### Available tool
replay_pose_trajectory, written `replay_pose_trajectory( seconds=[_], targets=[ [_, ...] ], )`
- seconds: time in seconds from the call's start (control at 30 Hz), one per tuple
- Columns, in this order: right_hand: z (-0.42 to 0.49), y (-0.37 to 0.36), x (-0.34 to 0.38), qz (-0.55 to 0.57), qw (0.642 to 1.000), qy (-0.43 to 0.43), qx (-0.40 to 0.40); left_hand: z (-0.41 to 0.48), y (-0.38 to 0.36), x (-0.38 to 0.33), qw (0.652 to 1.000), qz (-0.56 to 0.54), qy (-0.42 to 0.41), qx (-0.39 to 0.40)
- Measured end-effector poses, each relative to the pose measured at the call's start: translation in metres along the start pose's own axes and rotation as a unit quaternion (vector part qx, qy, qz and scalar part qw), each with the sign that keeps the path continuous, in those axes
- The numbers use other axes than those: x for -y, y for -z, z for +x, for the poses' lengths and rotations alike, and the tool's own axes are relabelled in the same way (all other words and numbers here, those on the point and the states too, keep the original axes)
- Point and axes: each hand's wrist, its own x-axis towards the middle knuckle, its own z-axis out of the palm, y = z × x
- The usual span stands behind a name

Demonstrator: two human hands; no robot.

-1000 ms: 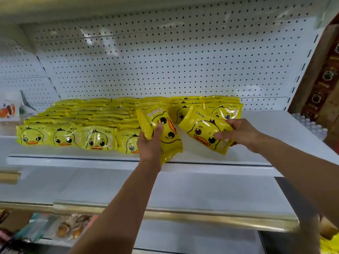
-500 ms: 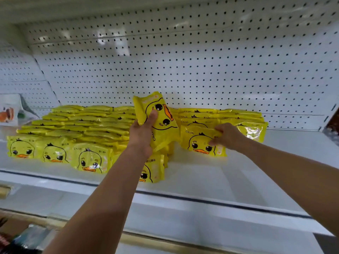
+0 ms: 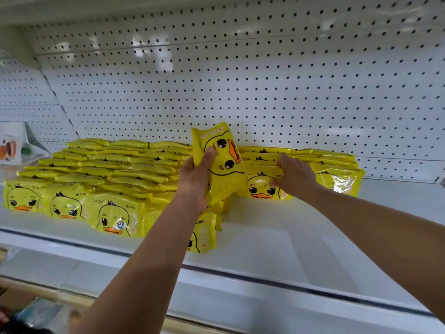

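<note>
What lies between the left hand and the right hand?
In the head view, the tilted yellow duck pack that the left hand grips; the right hand pinches a second pack on the shelf.

The raised pack (image 3: 224, 165) is thin plastic film, bright and glossy, creased where it bends, and light glints off it. The front pack (image 3: 261, 189) beside it has the same slick wrapper, a little crinkled at its top edge. The shelf (image 3: 289, 237) looks like painted metal, smooth with a soft sheen. The back panel (image 3: 240, 80) is white perforated sheet and shines more, with blurred reflections.
</note>
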Motion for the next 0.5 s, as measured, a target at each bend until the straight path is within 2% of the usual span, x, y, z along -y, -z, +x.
replay_pose_trajectory(
  seconds=[0.17, 0.2, 0.23, 0.27, 0.33, 0.37, 0.43, 0.5],
  targets=[
    [-0.003, -0.002, 0.0, -0.094, 0.995, 0.004, -0.03, -0.008, -0.005, 0.004, 0.999, 0.02, -0.012, 0.032],
    [-0.004, 0.0, -0.001, -0.063, 0.996, 0.011, -0.061, -0.011, -0.006, 0.004, 0.999, 0.03, -0.011, 0.042],
    [-0.007, 0.005, -0.001, 0.017, 0.995, 0.012, -0.094, -0.01, -0.007, 0.006, 0.998, 0.046, -0.012, 0.052],
    [-0.011, 0.014, 0.0, 0.148, 0.983, 0.003, -0.109, -0.013, -0.009, 0.006, 0.996, 0.062, -0.009, 0.067],
    [-0.02, 0.036, 0.005, 0.419, 0.906, -0.032, -0.042, -0.018, -0.014, 0.01, 0.989, 0.097, -0.005, 0.109],
    [-0.025, 0.046, 0.005, 0.485, 0.874, -0.04, 0.014, -0.02, -0.018, 0.012, 0.984, 0.119, -0.002, 0.129],
    [-0.034, 0.063, 0.0, 0.523, 0.844, -0.032, 0.115, -0.024, -0.027, 0.02, 0.971, 0.172, 0.007, 0.168],
    [-0.045, 0.07, -0.011, 0.509, 0.845, -0.013, 0.162, -0.027, -0.038, 0.028, 0.954, 0.209, 0.011, 0.216]
  ],
)
